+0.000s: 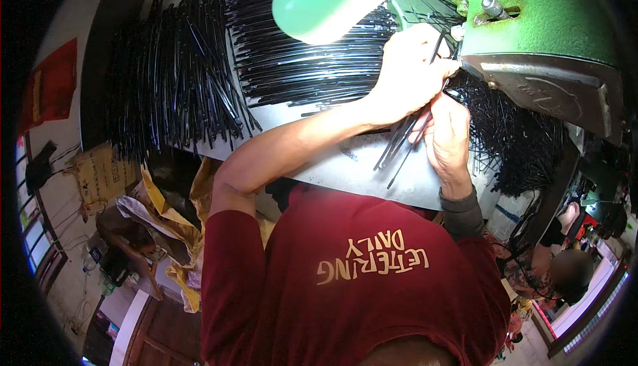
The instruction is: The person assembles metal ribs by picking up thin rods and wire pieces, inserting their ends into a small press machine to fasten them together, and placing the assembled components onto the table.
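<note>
Under the bright lamp, my left hand [411, 67] is closed with its fingers at the working end of a green machine [531, 13], pinching a thin black rod [437, 45]. Just below it, my right hand [448, 136] is closed around a small bundle of thin black rods [397, 143], whose ends fan out toward me over the pale metal tabletop [345, 160]. The hands nearly touch. The exact tip where the rod meets the machine is hidden by fingers and glare.
A wide stack of black rods [299, 67] lies left of my hands, with another pile [179, 67] farther left. A tangled black heap [518, 126] sits under the machine at right. A green lamp shade [312, 7] hangs above. Another person [538, 273] is at the lower right.
</note>
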A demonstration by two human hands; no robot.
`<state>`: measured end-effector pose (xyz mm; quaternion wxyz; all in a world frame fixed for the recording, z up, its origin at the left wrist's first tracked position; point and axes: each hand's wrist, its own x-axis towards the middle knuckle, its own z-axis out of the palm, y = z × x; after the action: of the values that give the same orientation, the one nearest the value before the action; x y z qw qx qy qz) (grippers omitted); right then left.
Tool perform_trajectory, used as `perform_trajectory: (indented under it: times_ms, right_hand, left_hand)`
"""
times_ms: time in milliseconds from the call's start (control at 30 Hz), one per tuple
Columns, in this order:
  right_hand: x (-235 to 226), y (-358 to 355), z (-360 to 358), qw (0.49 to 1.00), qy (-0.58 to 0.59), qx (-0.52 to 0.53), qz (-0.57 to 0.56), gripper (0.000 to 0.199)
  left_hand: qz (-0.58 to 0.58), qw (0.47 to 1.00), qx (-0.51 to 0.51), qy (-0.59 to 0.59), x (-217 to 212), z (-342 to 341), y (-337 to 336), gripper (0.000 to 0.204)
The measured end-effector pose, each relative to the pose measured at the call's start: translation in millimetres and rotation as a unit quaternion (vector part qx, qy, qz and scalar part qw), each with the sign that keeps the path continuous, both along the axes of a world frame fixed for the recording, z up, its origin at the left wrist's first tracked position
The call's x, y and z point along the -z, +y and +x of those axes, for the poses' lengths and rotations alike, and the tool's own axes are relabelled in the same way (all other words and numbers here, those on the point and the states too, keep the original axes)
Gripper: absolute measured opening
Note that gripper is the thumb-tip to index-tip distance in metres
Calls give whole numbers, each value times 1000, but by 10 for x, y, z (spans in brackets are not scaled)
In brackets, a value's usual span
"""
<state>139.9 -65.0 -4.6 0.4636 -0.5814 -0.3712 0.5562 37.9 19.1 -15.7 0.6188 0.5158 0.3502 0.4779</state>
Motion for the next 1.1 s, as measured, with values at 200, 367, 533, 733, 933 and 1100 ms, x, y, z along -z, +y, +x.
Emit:
perform_trajectory:
  times_ms: [200,367,533,733,933,1100]
  right_hand:
    - [10,-18,33,998,-46,-28,17,29]
    - [-1,1,24,1000,-23,-21,3,31]
    - [43,-26,17,998,-49,-28,24,33]
    - [12,0,9,999,-24,-27,16,33]
    - [89,-52,-2,1000,-16,1,26,34]
    - [-26,-56,-4,998,46,2,-40,35]
  left_hand:
    - [50,998,-28,35,-34,-27,-57,19]
    - [8,1000,-24,9,-8,-26,-29,19]
    - [50,998,-31,34,-48,-49,-50,21]
    - [104,993,-35,42,19,-29,1,25]
    - [82,996,-15,29,28,-46,-17,29]
    - [86,996,8,29,26,-64,7,29]
